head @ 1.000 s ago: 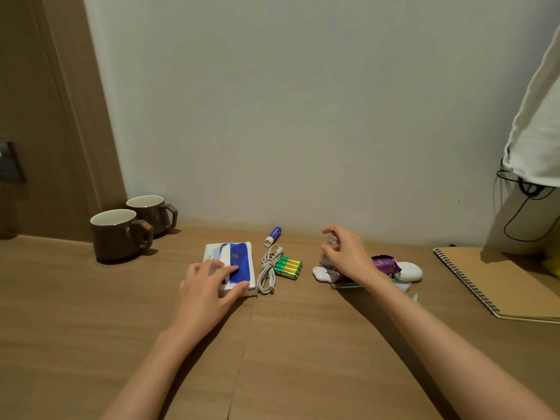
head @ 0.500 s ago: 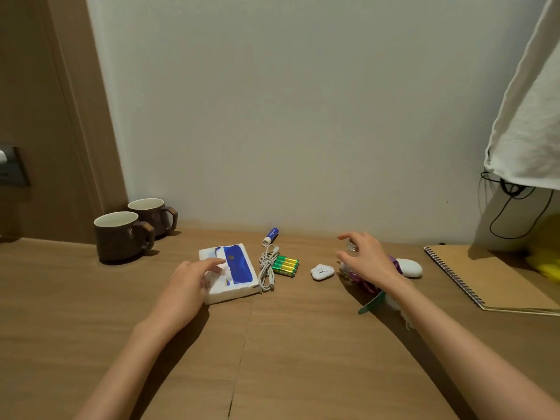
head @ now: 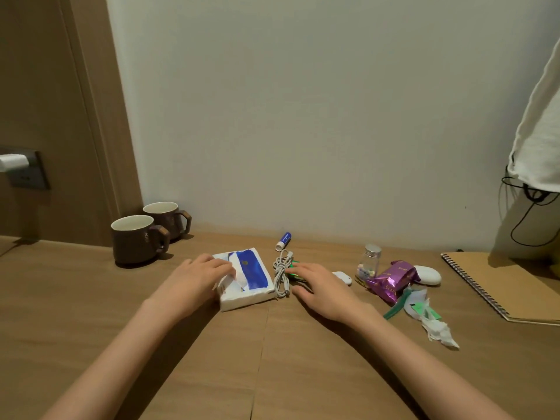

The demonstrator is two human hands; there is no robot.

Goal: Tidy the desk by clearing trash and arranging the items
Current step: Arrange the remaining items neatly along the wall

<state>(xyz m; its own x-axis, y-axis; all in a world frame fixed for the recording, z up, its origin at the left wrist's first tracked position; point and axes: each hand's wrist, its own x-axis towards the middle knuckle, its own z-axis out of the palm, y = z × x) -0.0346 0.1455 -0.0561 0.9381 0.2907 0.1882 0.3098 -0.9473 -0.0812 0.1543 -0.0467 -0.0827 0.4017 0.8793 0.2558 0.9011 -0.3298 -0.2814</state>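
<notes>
Desk: light brown wooden desk point(head: 181, 359) standing against a pale wall.
Left grip: the left grip point(head: 197, 283) lies at the left edge of the white tissue pack with a blue panel point(head: 253, 275). Its fingers are bent and the tips touch the white tissue at the opening. The thumb is hidden, so I cannot tell whether it pinches the tissue or only rests there.
Right grip: the right grip point(head: 321, 289) is released, palm down. Its relaxed fingers lie over the green batteries point(head: 291, 269) and its thumb is on the desk near the cable.
Cable: bundled white cable point(head: 281, 275), between the tissue pack and the batteries and just beside both.
Back edge: small blue and white tube point(head: 284, 240) lying near the wall.
Trash: crumpled purple foil wrapper point(head: 392, 280), with torn green and white wrapper scraps point(head: 424, 313) in front of it, right of the right grip.
Near the trash: upright small glass bottle with a silver cap point(head: 368, 265), small flat white piece point(head: 344, 277) and a white oval object point(head: 428, 274).
Right side: kraft-covered spiral notebook point(head: 509, 286) lying flat.
Left side: two brown mugs with pale insides point(head: 136, 241), close together, well apart from both grips.
</notes>
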